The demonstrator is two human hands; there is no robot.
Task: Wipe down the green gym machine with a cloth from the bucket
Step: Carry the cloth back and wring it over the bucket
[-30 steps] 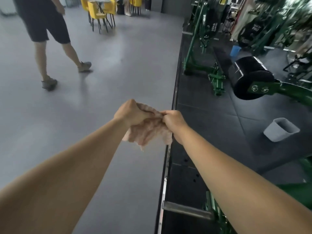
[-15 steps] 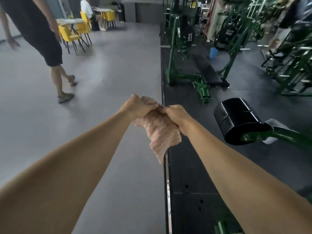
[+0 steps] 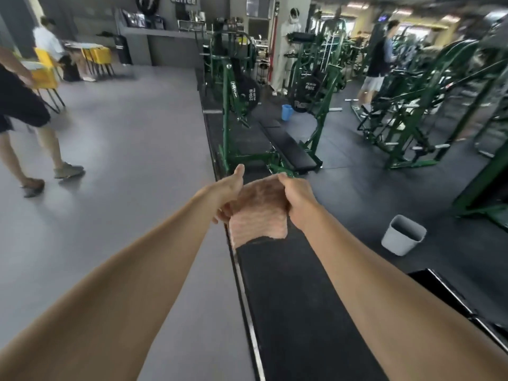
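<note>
At far left a person in black shorts point(image 3: 23, 111) is seen on the grey floor point(image 3: 123, 166), with yellow chairs point(image 3: 45, 74) behind. Both bare forearms are stretched forward at mid-frame, over the seam between the grey floor and the black mat point(image 3: 343, 193). The left hand point(image 3: 228, 192) is set edge-on, thumb held straight up and clear of the cloth point(image 3: 258, 215). Its fingers pass behind the cloth's left edge and are mostly hidden, so whether they are curled on it cannot be told. The pink cloth is held in the air between the two hands, opened out flat, its lower edge hanging free below both. The right hand point(image 3: 298, 199) is recorded with its back to the camera. Its thumb is pressed on the cloth's upper right corner and its fingers are wrapped round the right edge, out of sight behind the fabric. Beyond the hands a green machine point(image 3: 228, 114) with a 20 kg plate point(image 3: 251, 96) and a black bench pad point(image 3: 291, 151) is noted, well apart from the cloth. A blue bucket point(image 3: 286, 112) stands behind the bench. To the right a pale grey bucket point(image 3: 402, 235) stands upright on the mat, apart from the right forearm. Further green frames and a second person point(image 3: 376, 59) are seen blurred at far right.
</note>
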